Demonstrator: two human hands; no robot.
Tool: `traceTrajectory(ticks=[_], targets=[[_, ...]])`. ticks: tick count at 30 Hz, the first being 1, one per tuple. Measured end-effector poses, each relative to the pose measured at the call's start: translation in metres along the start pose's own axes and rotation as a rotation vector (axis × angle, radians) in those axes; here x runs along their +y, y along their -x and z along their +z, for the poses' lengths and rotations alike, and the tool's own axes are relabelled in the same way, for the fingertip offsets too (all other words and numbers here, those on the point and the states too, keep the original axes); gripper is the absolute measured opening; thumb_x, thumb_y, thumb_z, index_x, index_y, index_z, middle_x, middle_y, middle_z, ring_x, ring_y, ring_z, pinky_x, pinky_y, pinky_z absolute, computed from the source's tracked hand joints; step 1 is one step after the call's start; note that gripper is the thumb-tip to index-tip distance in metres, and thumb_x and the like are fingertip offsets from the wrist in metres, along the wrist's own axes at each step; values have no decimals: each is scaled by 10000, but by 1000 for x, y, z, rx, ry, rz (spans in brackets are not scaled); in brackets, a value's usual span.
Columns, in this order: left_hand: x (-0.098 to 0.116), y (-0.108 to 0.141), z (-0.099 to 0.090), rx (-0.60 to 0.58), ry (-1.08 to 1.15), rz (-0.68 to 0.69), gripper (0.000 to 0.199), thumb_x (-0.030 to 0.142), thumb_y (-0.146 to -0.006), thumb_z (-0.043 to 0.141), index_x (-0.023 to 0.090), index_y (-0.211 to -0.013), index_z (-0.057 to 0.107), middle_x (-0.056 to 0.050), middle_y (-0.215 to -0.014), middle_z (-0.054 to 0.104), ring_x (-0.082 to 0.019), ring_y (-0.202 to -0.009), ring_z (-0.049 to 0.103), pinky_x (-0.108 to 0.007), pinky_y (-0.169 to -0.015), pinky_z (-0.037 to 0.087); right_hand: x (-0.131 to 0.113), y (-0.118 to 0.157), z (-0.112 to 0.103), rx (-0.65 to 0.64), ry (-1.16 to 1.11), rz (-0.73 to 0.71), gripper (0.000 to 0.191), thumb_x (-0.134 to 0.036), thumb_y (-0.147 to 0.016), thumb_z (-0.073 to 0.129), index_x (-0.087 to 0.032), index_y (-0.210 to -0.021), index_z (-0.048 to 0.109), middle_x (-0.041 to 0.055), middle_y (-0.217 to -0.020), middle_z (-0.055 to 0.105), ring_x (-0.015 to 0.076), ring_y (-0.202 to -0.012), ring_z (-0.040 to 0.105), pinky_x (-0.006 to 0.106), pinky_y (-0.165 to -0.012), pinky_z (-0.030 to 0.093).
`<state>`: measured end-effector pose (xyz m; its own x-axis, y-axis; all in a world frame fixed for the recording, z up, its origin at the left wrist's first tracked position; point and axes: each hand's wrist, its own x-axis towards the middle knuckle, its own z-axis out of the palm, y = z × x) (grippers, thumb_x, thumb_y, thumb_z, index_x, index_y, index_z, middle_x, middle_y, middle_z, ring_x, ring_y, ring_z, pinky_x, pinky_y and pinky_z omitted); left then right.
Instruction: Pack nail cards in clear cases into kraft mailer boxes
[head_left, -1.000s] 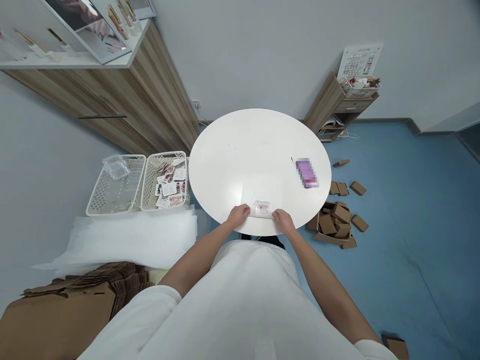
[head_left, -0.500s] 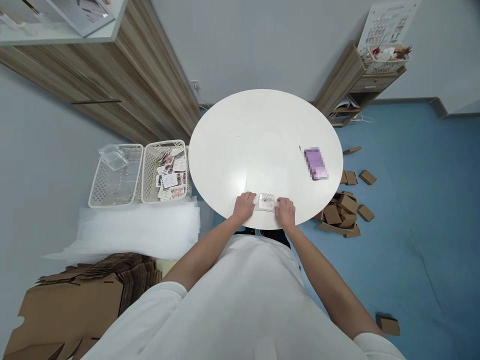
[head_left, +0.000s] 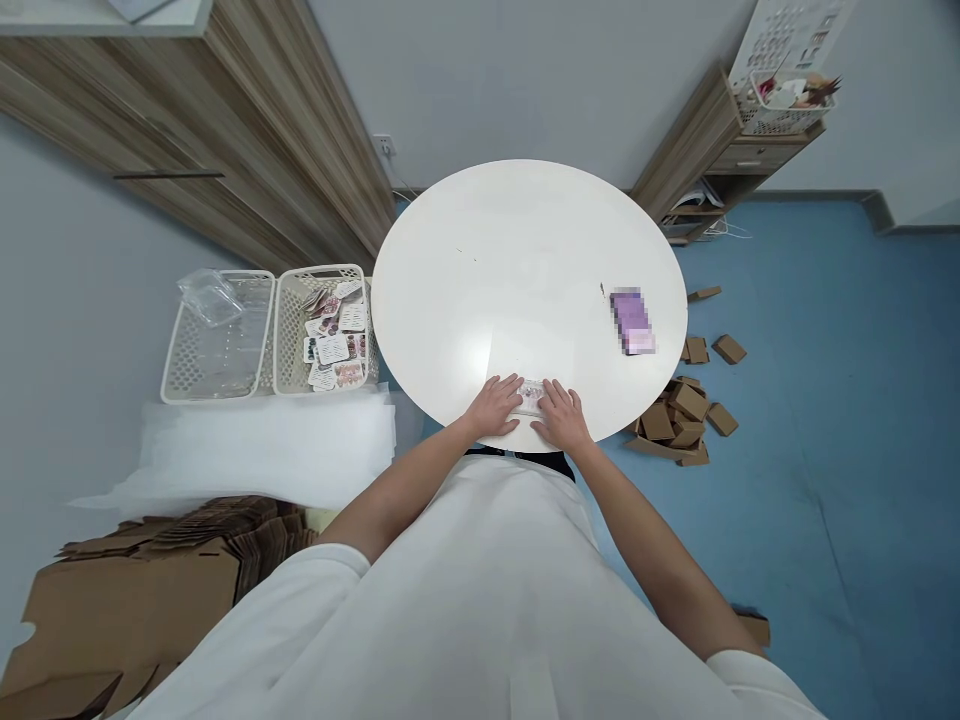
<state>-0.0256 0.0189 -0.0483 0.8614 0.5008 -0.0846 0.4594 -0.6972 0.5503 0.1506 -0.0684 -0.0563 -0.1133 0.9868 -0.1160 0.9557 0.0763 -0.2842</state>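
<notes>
Spread loosely and palm down, the left hand [head_left: 495, 406] and the right hand [head_left: 562, 416] touch opposite ends of a small clear packet [head_left: 531, 396] near the close edge of the white table [head_left: 525, 240]. A blurred purple item [head_left: 632, 320] lies to the right; left of the table, one basket [head_left: 279, 345] holds printed cards [head_left: 333, 348].

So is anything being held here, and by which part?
The left hand and right hand touch the packet at opposite ends, on the table; whether they grip it cannot be told.
</notes>
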Motion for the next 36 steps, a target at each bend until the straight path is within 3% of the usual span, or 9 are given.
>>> traceTrajectory(ticks=[5, 9, 13, 16, 19, 23, 25, 30, 36], targets=[[-1, -11, -1, -51, 34, -65, 221, 209, -698, 566, 211, -916, 530, -78, -1335, 371, -248, -1212, 347, -436, -996, 241, 4, -12, 0, -48, -63, 26, 191, -247, -728, 540, -176, -901, 505, 161, -1327, 366, 266, -1110, 439, 432, -903, 318], [-1, -12, -5, -34, 71, -53, 362, 242, -658, 581, 194, -1011, 513, -101, -1253, 451, -263, -1132, 428, -389, -933, 328, 2, -11, -9, -42, -117, 2, 197, -308, -713, 546, -176, -852, 502, 155, -1263, 428, 259, -1033, 483, 378, -828, 372], [0, -5, -10, -76, 108, -50, 355, 317, -660, 566, 201, -994, 532, -61, -961, 602, -237, -888, 556, -328, -767, 409, -1, -3, -22, -117, -208, -7, 210, -348, -745, 483, -194, -887, 474, 83, -965, 591, 211, -815, 540, 321, -717, 392], [1, -1, -12, -105, 131, -72, 321, 357, -708, 517, 204, -989, 548, -34, -800, 618, -215, -747, 575, -310, -676, 410, -3, 2, -29, -200, -297, 25, 223, -374, -793, 410, -201, -929, 446, 43, -846, 600, 189, -705, 531, 301, -658, 382], [1, -2, -15, -91, 142, -67, 285, 359, -757, 465, 206, -975, 567, -34, -800, 618, -213, -764, 572, -322, -705, 406, -2, 0, -32, -173, -352, 39, 240, -397, -826, 368, -202, -942, 445, 53, -902, 590, 189, -758, 527, 304, -692, 378], [-1, -9, -23, -10, 103, -67, 301, 420, -782, 448, 213, -944, 596, -73, -1081, 550, -253, -1039, 471, -376, -856, 359, 3, -10, -34, -54, -338, 59, 251, -402, -840, 364, -200, -931, 482, 71, -969, 569, 202, -868, 501, 316, -754, 370], [-4, -13, -26, -2, 94, -87, 366, 451, -742, 506, 213, -1012, 576, -87, -1145, 509, -269, -1079, 433, -392, -879, 346, 5, -15, -35, -34, -333, 77, 261, -407, -842, 366, -202, -928, 503, 72, -969, 566, 208, -882, 491, 323, -761, 368], [-11, -20, -28, -33, 245, -151, 393, 350, -766, 487, 205, -1131, 481, -57, -1028, 581, -212, -943, 527, -337, -822, 393, 10, -26, -37, -47, -383, 155, 283, -421, -834, 386, -202, -913, 546, 67, -918, 569, 201, -853, 500, 322, -751, 380], [-26, -28, -28, -63, 397, -331, 275, 353, -774, 446, 204, -982, 546, -26, -938, 614, -184, -825, 560, -287, -694, 428, 18, -36, -37, -113, -581, 323, 287, -359, -827, 413, -210, -1045, 526, 59, -1076, 557, 182, -978, 504, 310, -817, 390]])
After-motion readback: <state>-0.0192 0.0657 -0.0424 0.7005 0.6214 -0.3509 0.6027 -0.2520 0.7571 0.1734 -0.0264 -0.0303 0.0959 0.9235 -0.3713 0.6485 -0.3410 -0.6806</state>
